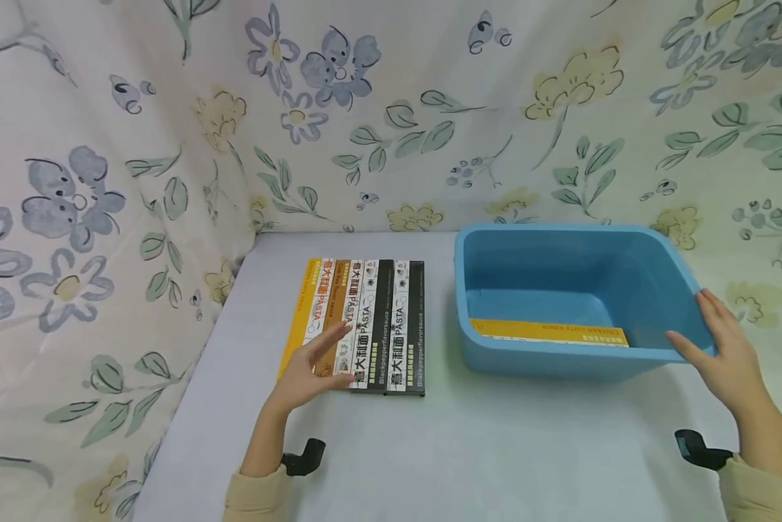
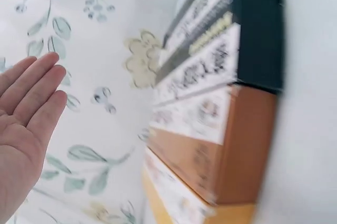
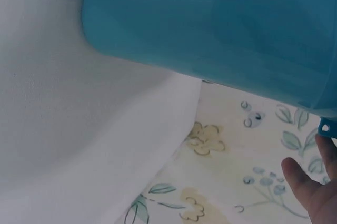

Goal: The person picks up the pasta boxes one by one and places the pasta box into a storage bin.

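Observation:
A blue plastic bin [image 1: 534, 357] stands at the right, tilted a little in the head view. My right hand [image 1: 733, 362] spreads around its near right corner, thumb over the front rim and fingertips along the right rim. In the right wrist view, a straight finger [image 3: 327, 155] reaches the small tab on the rim. A yellow chicken curry sauce box [image 1: 547, 331] lies inside the bin. My left hand [image 1: 309, 370], thumb and fingers apart, hovers over the row of pasta boxes, nearest the brown pasta box [image 2: 247, 145]. It holds nothing.
Black pepper sauce pasta boxes [image 1: 406, 326] make up the row's right end; a yellow box [image 1: 302, 304] is at its left end. They lie on a white table [image 1: 469, 449]. Floral curtain [image 1: 364, 167] hangs behind and at the left. Dark wrist mounts [image 1: 306, 458] sit near both sleeves.

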The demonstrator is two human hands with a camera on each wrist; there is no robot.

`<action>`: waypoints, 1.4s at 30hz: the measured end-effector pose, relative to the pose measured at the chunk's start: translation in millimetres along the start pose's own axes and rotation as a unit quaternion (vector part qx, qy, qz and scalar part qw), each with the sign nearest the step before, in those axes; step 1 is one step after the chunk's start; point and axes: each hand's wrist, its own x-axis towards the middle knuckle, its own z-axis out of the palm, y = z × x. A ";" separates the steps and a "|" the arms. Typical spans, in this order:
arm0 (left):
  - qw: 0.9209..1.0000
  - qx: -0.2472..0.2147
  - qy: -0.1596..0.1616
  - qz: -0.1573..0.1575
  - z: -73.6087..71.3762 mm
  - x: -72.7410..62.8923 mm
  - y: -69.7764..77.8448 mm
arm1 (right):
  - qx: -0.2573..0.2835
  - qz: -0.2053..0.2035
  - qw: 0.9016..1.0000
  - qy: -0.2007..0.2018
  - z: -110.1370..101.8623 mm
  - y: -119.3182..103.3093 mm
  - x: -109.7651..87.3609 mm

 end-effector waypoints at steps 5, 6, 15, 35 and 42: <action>0.997 0.006 0.062 -0.052 4.1 -27.5 -19.3 | -0.003 0.002 1.000 0.002 1.1 0.0 -2.3; 0.995 0.017 0.077 -0.062 4.9 -31.7 -22.8 | -0.003 0.003 1.000 0.002 0.9 -0.1 -2.5; 0.937 0.165 0.148 -0.270 -1.4 -43.1 -55.4 | -0.005 0.010 1.000 0.008 -0.1 -0.3 -6.4; 0.921 0.106 0.191 -0.322 -6.5 -40.6 -95.1 | -0.003 0.007 1.000 0.006 2.6 -1.0 -1.8; 0.912 0.106 0.231 -0.321 -4.6 -36.0 -93.3 | -0.010 0.015 1.000 0.007 3.4 -0.4 -2.0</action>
